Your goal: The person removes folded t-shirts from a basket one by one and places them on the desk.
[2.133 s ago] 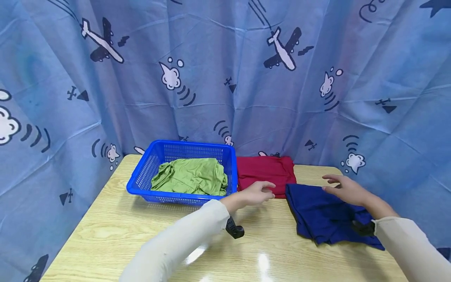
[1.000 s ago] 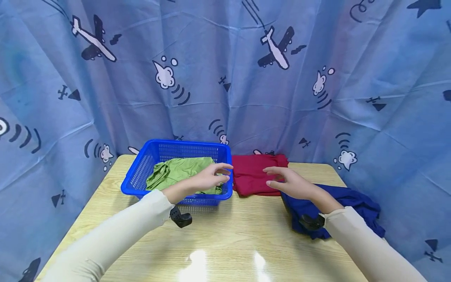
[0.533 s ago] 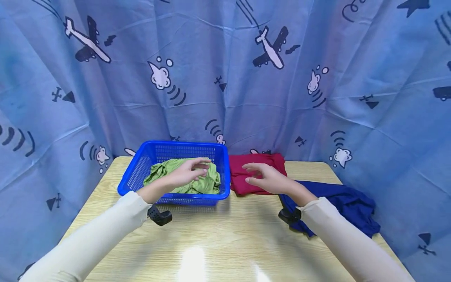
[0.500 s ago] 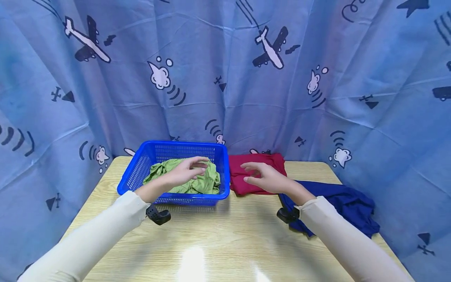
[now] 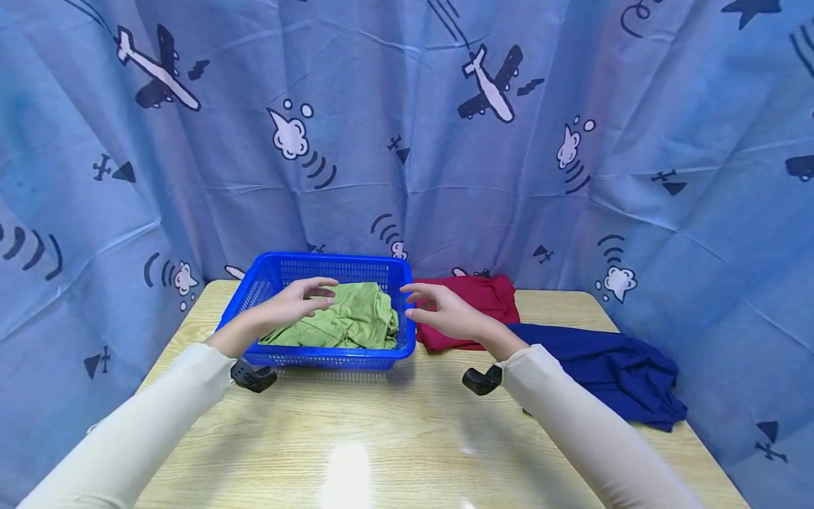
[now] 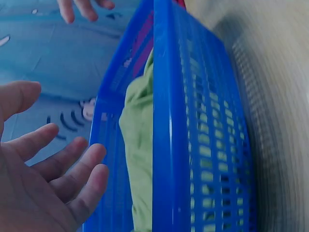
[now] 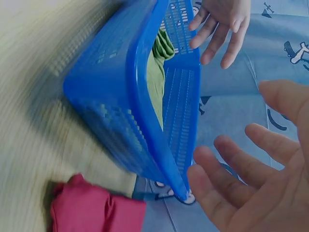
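A blue plastic basket [image 5: 343, 353] stands at the back left of the table, with a crumpled green cloth [image 5: 356, 318] lying inside. Above the basket's left part hovers my left hand [image 5: 291, 304], fingers spread and loosely bent, holding nothing. My right hand [image 5: 448, 311] hangs by the basket's right rim, partly over a folded red cloth [image 5: 483, 297]; its palm faces the other hand and nothing is in it. In the right wrist view both the fingers [image 7: 236, 169] and the basket rim [image 7: 140, 72] show, and whether they touch is unclear.
Dark blue cloth [image 5: 604, 375] lies crumpled at the table's right edge, partly behind the right sleeve. A blue printed curtain [image 5: 407, 141] encloses the back and sides of the wooden table [image 5: 394, 438].
Both hands have moved left: the right from above the dark blue cloth to the basket's right rim, the left from right of the basket to over its left part. The cloths' places look unchanged.
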Motion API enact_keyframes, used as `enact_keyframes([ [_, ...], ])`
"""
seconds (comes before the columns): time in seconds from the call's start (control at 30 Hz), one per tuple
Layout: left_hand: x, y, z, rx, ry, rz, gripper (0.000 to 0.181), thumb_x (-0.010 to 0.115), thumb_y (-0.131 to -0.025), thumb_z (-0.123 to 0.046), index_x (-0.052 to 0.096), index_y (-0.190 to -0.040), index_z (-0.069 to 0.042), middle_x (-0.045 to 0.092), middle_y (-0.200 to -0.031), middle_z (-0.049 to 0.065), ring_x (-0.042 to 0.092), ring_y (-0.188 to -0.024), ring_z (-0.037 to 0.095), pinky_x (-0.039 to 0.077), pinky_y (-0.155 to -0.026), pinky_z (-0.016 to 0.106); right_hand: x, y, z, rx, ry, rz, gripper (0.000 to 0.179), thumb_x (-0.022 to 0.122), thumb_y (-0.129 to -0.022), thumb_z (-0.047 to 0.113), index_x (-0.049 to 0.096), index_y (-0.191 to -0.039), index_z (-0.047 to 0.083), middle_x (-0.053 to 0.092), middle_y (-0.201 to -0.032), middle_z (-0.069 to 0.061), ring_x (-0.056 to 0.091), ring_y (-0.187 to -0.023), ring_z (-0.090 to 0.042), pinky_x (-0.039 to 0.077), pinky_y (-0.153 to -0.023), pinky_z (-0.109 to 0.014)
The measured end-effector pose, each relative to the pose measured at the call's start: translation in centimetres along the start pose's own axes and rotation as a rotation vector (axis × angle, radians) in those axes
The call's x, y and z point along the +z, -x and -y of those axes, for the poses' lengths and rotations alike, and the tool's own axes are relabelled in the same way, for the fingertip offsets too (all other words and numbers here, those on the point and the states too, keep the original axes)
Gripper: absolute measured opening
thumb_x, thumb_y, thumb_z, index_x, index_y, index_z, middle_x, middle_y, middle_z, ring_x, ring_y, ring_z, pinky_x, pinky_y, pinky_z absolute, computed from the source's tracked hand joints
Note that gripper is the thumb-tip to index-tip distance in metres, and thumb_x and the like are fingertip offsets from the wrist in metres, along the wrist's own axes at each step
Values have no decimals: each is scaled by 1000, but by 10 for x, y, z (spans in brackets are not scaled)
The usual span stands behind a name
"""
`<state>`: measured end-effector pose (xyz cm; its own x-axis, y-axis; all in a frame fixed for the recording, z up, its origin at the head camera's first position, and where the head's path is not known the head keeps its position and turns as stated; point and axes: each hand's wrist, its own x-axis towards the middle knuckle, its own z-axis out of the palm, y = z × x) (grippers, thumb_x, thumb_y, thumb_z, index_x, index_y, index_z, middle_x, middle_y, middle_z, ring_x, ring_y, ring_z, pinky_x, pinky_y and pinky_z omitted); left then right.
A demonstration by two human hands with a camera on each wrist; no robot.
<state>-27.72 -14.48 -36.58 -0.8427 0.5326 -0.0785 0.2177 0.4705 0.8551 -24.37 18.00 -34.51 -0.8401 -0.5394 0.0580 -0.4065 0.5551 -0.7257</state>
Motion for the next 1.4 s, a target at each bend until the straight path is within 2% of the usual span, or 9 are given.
enact_keyframes([
  [0.23, -21, 7, 16, -65, -36, 15, 56, 46, -108, -26, 31, -157, -3, 42, -155, 28, 46, -140, 45, 42, -111, 61, 17, -16, 0, 4, -71, 16, 51, 58, -102, 15, 46, -149, 2, 59, -139, -26, 64, -123, -39, 54, -103, -48],
  [0.47, -39, 14, 31, -116, -34, 16, 61, 47, -108, -30, 26, -159, -3, 35, -159, 31, 39, -144, 47, 39, -114, 63, 33, -34, 2, 41, -104, 59, 52, 56, -103, 18, 44, -152, 6, 56, -143, -25, 59, -129, -37, 53, -104, -48],
  [0.57, -48, 14, 35, -123, -40, 0, 61, 47, -108, -31, 27, -159, -4, 33, -159, 31, 36, -145, 48, 39, -113, 63, 39, -41, 3, 63, -138, 70, 52, 55, -103, 17, 43, -152, 7, 57, -144, -23, 59, -130, -37, 54, -103, -47],
  [0.7, -58, 14, 42, -132, -52, -25, 60, 46, -108, -30, 27, -158, -3, 31, -159, 33, 35, -145, 50, 38, -113, 64, 43, -48, 3, 92, -185, 98, 54, 56, -103, 19, 41, -154, 9, 52, -149, -20, 51, -140, -35, 50, -109, -48],
  [0.9, -64, 17, 49, -153, -50, -23, 61, 47, -108, -28, 26, -158, 0, 31, -158, 35, 34, -145, 52, 39, -113, 65, 48, -60, 6, 149, -190, 108, 58, 57, -102, 25, 38, -156, 13, 44, -157, -20, 42, -147, -36, 45, -113, -51],
  [1.07, -71, 17, 53, -191, -62, 11, 64, 45, -109, -30, 20, -159, 0, 19, -161, 38, 24, -148, 55, 34, -115, 66, 53, -69, 10, 221, -214, 117, 64, 60, -101, 33, 35, -159, 19, 33, -163, -21, 32, -152, -34, 39, -118, -54],
  [1.2, -73, 14, 54, -206, -68, 35, 66, 45, -109, -33, 18, -161, -3, 9, -163, 36, 14, -150, 56, 30, -117, 67, 56, -73, 10, 272, -229, 97, 68, 62, -99, 38, 33, -159, 24, 26, -168, -14, 24, -156, -32, 33, -120, -56],
  [1.27, -71, 12, 54, -217, -71, 56, 69, 46, -108, -38, 17, -162, -6, 4, -165, 34, 8, -151, 55, 28, -118, 68, 58, -74, 8, 289, -239, 85, 69, 63, -99, 38, 32, -159, 25, 23, -169, -11, 21, -157, -33, 30, -122, -58],
  [1.4, -66, 9, 56, -287, -70, 129, 72, 45, -107, -41, 12, -164, -11, -6, -168, 28, 2, -153, 54, 26, -117, 70, 61, -74, 2, 338, -304, 75, 73, 64, -98, 37, 28, -160, 26, 18, -171, -6, 17, -158, -32, 24, -124, -58],
])
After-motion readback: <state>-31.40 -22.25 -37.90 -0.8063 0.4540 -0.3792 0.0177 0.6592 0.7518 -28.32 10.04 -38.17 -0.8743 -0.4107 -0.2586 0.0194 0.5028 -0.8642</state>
